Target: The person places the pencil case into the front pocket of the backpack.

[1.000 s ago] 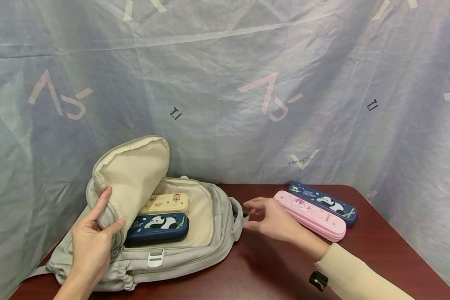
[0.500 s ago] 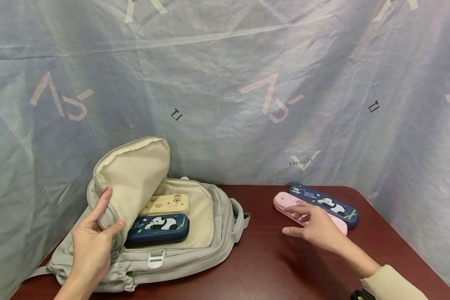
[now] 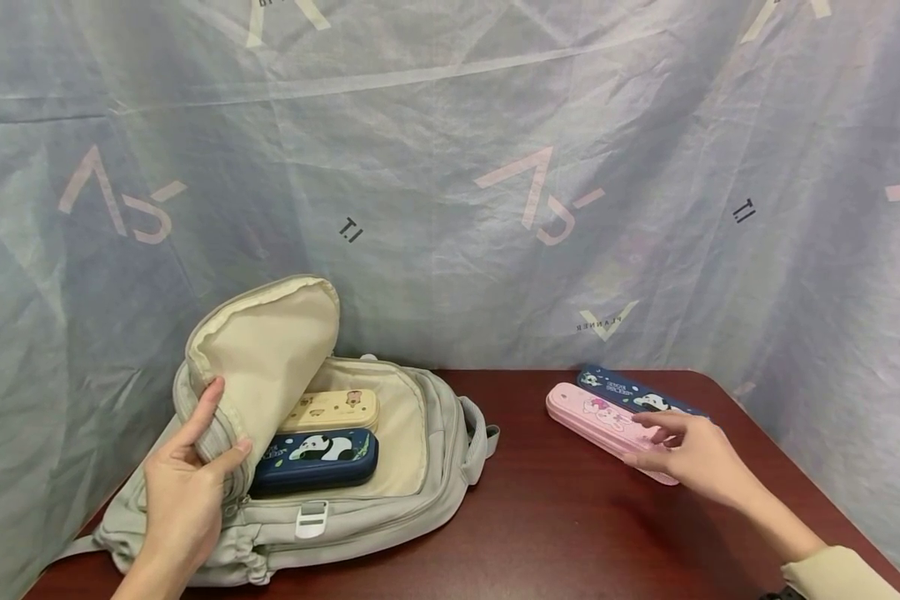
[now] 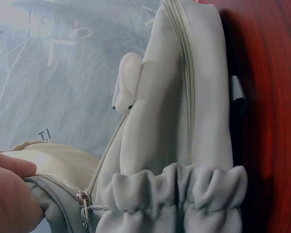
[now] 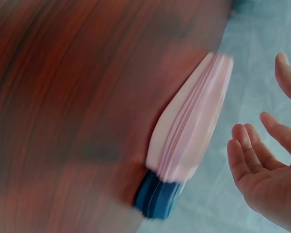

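My left hand (image 3: 183, 487) pinches the edge of the raised cream-lined flap (image 3: 273, 333) of a light grey backpack (image 3: 442, 446), which lies on its back at the left. Inside the bag are a yellow pencil case (image 3: 341, 408) and a navy pencil case with a panda (image 3: 318, 467); the flap covers their left ends. At the right, my right hand (image 3: 705, 462) hovers over the near end of a pink pencil case (image 3: 592, 421), fingers spread and loosely bent. In the right wrist view a gap separates that hand (image 5: 266, 170) from the pink pencil case (image 5: 189, 121).
A second navy panda pencil case (image 3: 618, 387) lies just behind the pink one, partly hidden by my right hand. The dark red table (image 3: 525, 517) ends at a grey printed cloth (image 3: 435, 208). A white buckle (image 3: 312, 518) and a carry loop (image 3: 482, 442) are on the bag.
My right hand has moved right, from beside the backpack's carry loop to the near end of the pink pencil case. My left hand keeps its hold on the flap.
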`<state>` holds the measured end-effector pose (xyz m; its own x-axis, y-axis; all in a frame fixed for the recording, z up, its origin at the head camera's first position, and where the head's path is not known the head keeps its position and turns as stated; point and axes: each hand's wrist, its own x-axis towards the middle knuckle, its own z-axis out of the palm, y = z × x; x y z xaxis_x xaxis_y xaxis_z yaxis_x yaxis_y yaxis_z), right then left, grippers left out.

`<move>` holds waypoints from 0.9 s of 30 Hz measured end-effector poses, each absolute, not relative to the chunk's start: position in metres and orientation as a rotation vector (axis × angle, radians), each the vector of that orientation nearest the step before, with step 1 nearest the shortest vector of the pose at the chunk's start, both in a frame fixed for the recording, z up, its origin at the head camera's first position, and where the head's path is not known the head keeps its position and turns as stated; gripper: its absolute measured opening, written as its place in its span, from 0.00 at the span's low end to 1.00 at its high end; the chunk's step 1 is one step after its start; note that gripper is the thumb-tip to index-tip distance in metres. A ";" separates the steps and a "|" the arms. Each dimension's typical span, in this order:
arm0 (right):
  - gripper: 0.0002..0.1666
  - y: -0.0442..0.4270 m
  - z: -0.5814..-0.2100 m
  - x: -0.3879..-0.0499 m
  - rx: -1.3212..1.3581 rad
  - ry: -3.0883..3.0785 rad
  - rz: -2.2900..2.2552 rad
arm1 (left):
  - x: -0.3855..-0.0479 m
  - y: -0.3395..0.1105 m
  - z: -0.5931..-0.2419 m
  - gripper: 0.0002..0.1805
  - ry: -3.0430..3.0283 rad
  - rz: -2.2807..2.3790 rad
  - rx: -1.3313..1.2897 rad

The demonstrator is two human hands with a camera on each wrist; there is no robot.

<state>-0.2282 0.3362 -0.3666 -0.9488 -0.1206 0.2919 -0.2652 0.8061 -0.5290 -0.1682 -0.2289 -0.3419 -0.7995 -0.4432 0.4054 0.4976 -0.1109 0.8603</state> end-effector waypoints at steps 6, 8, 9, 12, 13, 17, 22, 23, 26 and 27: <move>0.40 0.364 -0.372 -0.233 0.296 -2.736 0.743 | -0.169 -0.230 -0.343 0.45 -1.566 -1.957 -0.067; 0.40 0.371 -0.375 -0.234 0.312 -2.746 0.732 | -0.169 -0.230 -0.342 0.45 -1.572 -1.953 -0.067; 0.40 0.374 -0.376 -0.234 0.316 -2.750 0.730 | -0.168 -0.229 -0.342 0.45 -1.572 -1.954 -0.065; 0.41 0.382 -0.380 -0.236 0.336 -2.760 0.720 | -0.167 -0.229 -0.341 0.45 -1.575 -1.953 -0.064; 0.42 0.385 -0.380 -0.237 0.344 -2.767 0.716 | -0.167 -0.229 -0.341 0.45 -1.577 -1.951 -0.062; 0.45 0.394 -0.382 -0.243 0.406 -2.790 0.685 | -0.166 -0.230 -0.341 0.45 -1.582 -1.952 -0.054; 0.48 0.400 -0.381 -0.248 0.483 -2.836 0.643 | -0.167 -0.230 -0.342 0.45 -1.588 -1.955 -0.056; 0.48 0.400 -0.381 -0.248 0.493 -2.843 0.630 | -0.168 -0.230 -0.342 0.45 -1.588 -1.956 -0.055; 0.47 0.401 -0.381 -0.250 0.512 -2.868 0.610 | -0.168 -0.230 -0.342 0.45 -1.592 -1.957 -0.065; 0.47 0.401 -0.381 -0.251 0.519 -2.874 0.609 | -0.169 -0.230 -0.342 0.45 -1.590 -1.958 -0.063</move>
